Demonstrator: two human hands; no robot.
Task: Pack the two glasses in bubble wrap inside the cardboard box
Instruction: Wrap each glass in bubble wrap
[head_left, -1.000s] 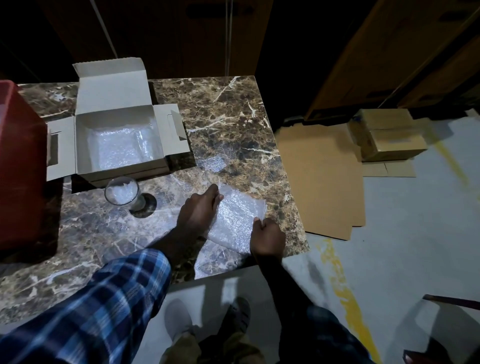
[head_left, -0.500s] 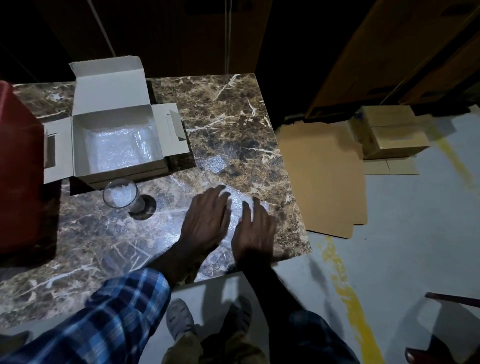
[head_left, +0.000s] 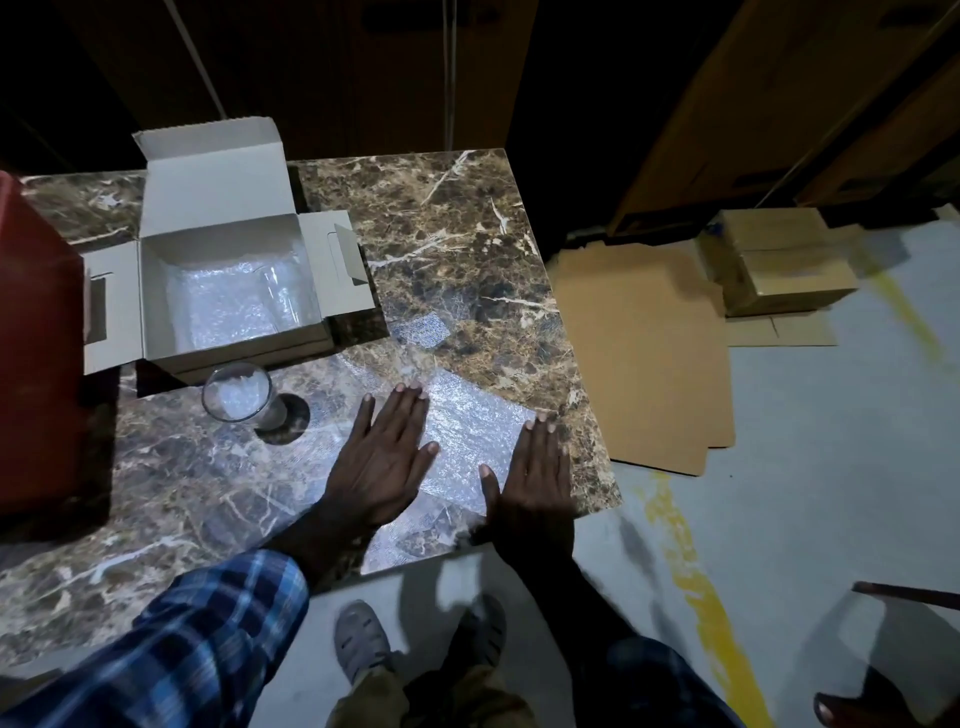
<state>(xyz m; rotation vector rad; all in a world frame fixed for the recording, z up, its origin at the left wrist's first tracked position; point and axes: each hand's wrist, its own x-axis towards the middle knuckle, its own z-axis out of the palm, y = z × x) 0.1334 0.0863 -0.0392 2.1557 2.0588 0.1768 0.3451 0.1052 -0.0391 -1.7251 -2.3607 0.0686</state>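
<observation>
With my left hand (head_left: 382, 457) and right hand (head_left: 537, 475) pressed flat, fingers straight, on the bubble wrap sheet (head_left: 470, 441), I'd smooth outward before fetching the glass (head_left: 238, 399) beyond my left hand.

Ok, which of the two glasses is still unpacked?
The glass standing upright on the marble table, just in front of the open cardboard box. The other glass already lies inside that box on bubble wrap.

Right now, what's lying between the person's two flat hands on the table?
The head view shows a sheet of bubble wrap between the left hand and the right hand, flat on the marble table.
</observation>
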